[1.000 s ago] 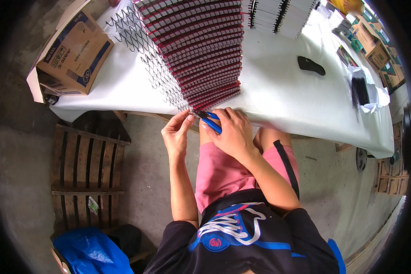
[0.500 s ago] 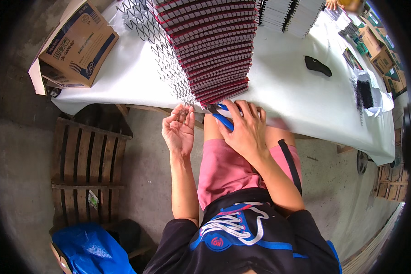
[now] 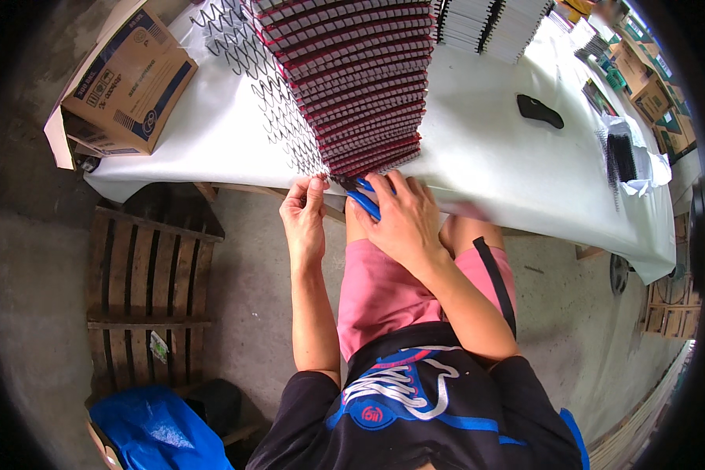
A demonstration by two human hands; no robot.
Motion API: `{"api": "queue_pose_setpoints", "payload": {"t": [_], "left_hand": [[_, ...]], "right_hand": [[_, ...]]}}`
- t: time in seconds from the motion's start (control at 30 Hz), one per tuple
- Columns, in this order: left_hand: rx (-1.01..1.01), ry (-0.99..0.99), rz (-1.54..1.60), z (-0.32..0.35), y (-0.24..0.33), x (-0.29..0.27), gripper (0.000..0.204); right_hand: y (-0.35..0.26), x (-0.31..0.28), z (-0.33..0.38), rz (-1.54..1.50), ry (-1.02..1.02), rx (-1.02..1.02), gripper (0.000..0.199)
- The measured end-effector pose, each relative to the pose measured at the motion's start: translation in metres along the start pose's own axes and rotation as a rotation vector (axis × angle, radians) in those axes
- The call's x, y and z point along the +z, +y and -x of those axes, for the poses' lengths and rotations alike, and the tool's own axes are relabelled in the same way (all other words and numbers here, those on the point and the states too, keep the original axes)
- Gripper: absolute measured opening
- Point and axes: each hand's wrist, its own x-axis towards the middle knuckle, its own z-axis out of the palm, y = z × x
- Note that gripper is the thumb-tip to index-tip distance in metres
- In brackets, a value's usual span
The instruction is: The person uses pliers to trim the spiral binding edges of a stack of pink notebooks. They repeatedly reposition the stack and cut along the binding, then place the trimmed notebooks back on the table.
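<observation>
Left hand (image 3: 302, 216) has closed into a pinch on black spiral wires (image 3: 271, 106); right hand (image 3: 406, 222) grips blue-handled pliers (image 3: 363, 204). Open-flapped brown cardboard box (image 3: 129, 92): contents hidden.

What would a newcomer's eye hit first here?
The red-and-black coil-bound stack, top centre on the white table, with wire coils sticking out along its left side. At its near end, the right hand holds blue-handled pliers beside the left hand. Then the open cardboard box, upper left.
</observation>
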Motion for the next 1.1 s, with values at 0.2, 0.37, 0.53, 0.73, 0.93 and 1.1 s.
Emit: {"api": "queue_pose_setpoints", "payload": {"t": [0.2,0.37,0.53,0.73,0.93,1.1], "left_hand": [[0.021,0.026,-0.001,-0.003,-0.005,0.002,0.021],[0.036,0.001,-0.003,-0.002,-0.003,0.001,0.021],[0.022,-0.024,-0.009,0.0,0.001,-0.001,0.023],[0.036,-0.03,-0.048,0.001,0.003,-0.001,0.023],[-0.002,-0.096,0.187,0.004,-0.001,0.002,0.02],[-0.212,-0.01,0.635,-0.003,-0.005,-0.008,0.033]], "right_hand": [[0.009,0.004,0.002,-0.149,-0.224,0.113,0.034],[0.005,-0.013,0.004,-0.043,-0.026,0.006,0.041],[0.004,-0.006,-0.001,0.029,0.08,-0.003,0.041],[-0.001,-0.001,-0.005,0.014,-0.014,0.01,0.035],[0.006,0.001,-0.005,-0.143,-0.149,0.096,0.035],[0.004,-0.018,-0.004,-0.063,-0.022,0.03,0.041]]}}
